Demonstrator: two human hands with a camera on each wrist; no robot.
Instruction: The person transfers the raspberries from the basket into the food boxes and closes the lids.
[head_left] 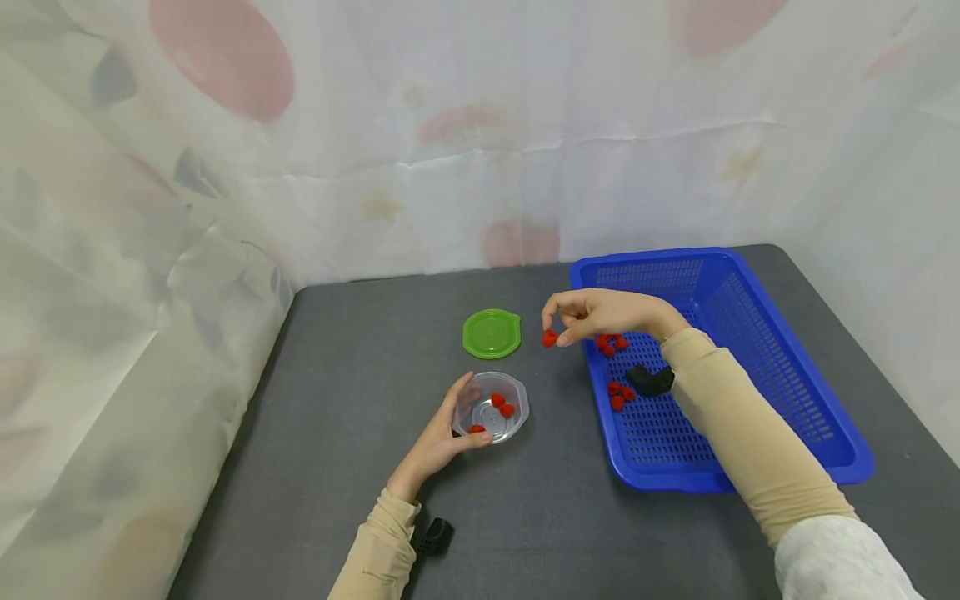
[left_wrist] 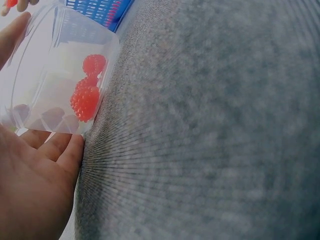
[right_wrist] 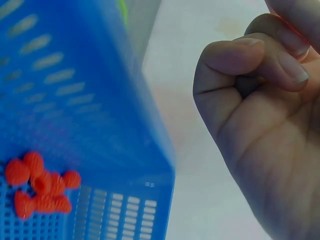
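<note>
Item: one red berry (head_left: 550,338), raspberry-like, above the desk (head_left: 360,400) between basket and container, just left of the basket's edge.
Holder: right hand (head_left: 607,312); grip pinched on the berry at the tips of thumb and index finger.
Item: clear container (head_left: 518,389), lidless, left of and nearer the wearer than the held berry. Contents: three berries (head_left: 507,410) in view, loose. Whether its base sits fully on the desk cannot be told.
Holder: left hand (head_left: 438,442); grip clasped about the container, thumb at the near side, fingers round the far side.
Item: green lid (head_left: 492,333), flat on the desk, just beyond the container.
Item: blue basket (head_left: 780,383), perforated, at right; two loose berry clusters (head_left: 617,402) near its left wall.
Backdrop: patterned sheet (head_left: 480,200).
Hazards, judged: the berry may drop onto the desk, since only fingertips hold it; a hard squeeze may flex the seemingly thin container; a tilt may roll its berries out; the right sleeve (head_left: 750,425) may snag the basket rim.
</note>
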